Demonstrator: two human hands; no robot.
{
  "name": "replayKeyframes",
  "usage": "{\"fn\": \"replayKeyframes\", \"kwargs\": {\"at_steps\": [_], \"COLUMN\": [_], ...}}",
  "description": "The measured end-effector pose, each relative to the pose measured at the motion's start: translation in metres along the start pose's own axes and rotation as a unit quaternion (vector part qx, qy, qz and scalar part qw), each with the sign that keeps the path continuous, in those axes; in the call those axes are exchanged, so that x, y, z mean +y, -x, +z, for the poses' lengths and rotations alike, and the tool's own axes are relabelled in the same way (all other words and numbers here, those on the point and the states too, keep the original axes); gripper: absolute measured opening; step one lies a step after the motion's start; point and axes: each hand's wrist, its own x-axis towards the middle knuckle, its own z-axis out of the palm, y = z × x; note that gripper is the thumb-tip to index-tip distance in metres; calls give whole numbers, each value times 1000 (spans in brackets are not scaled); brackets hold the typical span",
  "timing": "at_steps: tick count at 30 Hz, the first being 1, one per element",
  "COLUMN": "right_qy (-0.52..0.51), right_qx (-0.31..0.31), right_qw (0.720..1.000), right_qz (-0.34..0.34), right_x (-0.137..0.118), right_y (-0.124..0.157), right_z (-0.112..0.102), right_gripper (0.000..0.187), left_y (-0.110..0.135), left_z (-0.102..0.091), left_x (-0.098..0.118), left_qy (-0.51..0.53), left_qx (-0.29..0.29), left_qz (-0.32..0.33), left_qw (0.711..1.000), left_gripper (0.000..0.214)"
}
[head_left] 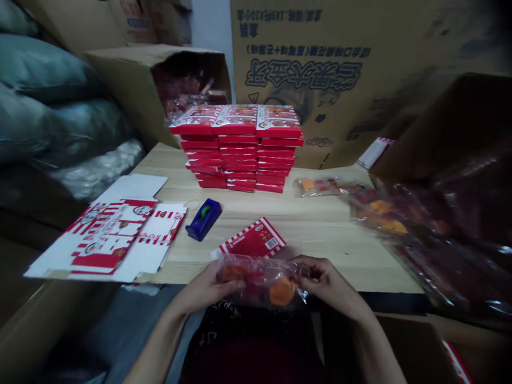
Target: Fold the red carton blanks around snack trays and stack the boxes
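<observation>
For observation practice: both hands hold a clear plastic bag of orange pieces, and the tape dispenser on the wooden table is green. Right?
No. The head view shows a blue plastic tape dispenser on the wooden table; left hand and right hand hold the clear plastic bag.

No idea what's actually in the crinkly clear plastic bag (262, 282), just orange and red blobs through the film. The left hand (206, 290) and right hand (330, 282) have some fingers tucked under it. The bag also covers the near edge of the red-and-white striped flat card box (256, 241), in front of the tall stack of red flat boxes (240, 149). Print on that stack's lids is too small to read. Right of the stack, the heap of clear bags (440, 240) goes blurry and runs off the picture's edge.
</observation>
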Motion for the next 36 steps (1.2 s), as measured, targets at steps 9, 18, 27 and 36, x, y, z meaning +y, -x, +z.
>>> {"fn": "replayKeyframes", "kwargs": {"at_steps": [9,18,27,36], "right_qy": [327,451,426,421], "right_qx": [-156,-319,-207,-215], "right_qw": [930,832,878,875], "right_qz": [-61,-50,-72,-102], "right_x": [-2,36,40,54], "right_y": [-111,-170,-143,-141], "right_z": [23,86,86,84], "right_gripper": [121,140,135,138], "left_y": [112,110,93,71], "left_z": [-57,-39,-25,-88], "left_x": [-14,-64,-86,-70], "left_qy": [199,187,207,81], "left_qx": [482,589,433,235], "left_qz": [-44,-42,-93,-119], "left_qw": [852,785,872,961], "left_gripper": [57,62,52,36]}}
